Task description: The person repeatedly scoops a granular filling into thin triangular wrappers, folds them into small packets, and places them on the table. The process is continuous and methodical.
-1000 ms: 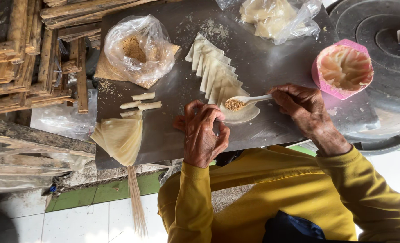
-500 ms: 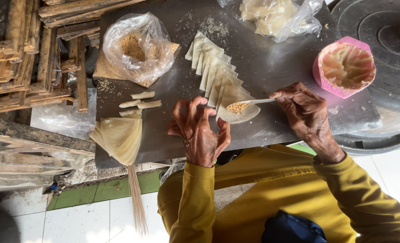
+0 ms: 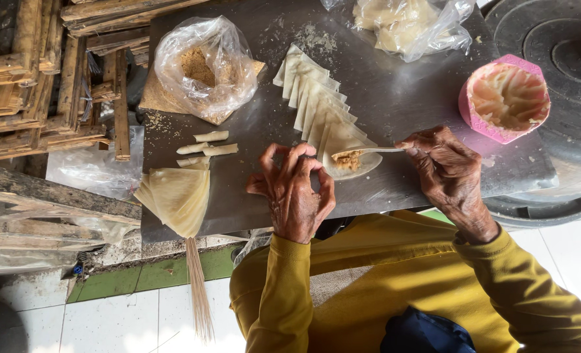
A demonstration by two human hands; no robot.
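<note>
My right hand (image 3: pixel 450 173) is pinched on the handle of a small spoon (image 3: pixel 369 151), whose bowl carries a lump of brown filling (image 3: pixel 347 160) and rests on the nearest wrapper (image 3: pixel 352 151). That wrapper lies flat on the table (image 3: pixel 401 104), at the near end of a fanned row of pale wrappers (image 3: pixel 313 98). My left hand (image 3: pixel 295 189) sits just left of it, fingers curled loosely, gripping nothing, fingertips at the wrapper's edge.

I judge the wrapper thin, limp and easy to tear; I would take it by a free corner, away from the filling, which looks crumbly and likely to spill if the sheet tilts.

Left of that wrapper lie a few finished rolls (image 3: pixel 206 147), and nearer me a fan-shaped stack of yellowish sheets (image 3: pixel 178 196) with a bundle of thin sticks (image 3: pixel 197 287) hanging off the table edge. Beyond the rolls sits a clear bag of brown crumbs (image 3: pixel 199 65). Far right of the wrapper stands a pink bowl (image 3: pixel 505 98), and beyond the row a plastic bag of pale dough (image 3: pixel 408 26).
</note>
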